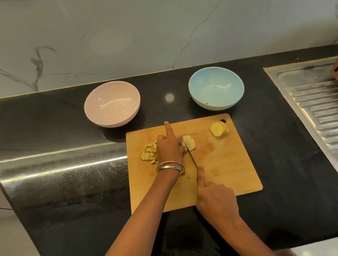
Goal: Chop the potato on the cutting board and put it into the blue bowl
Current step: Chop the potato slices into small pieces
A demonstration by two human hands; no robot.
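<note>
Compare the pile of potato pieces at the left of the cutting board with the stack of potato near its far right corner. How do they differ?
The pile of potato pieces is chopped small and lies loose; the stack of potato is whole round slices, overlapping. The pile lies right beside the left hand; the stack lies apart from both hands. Both are pale yellow and rest on the cutting board.

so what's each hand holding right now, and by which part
The right hand holds the knife by its handle, forefinger along the spine. The left hand pins the potato slices being cut, fingers on their left side, forefinger raised.
</note>
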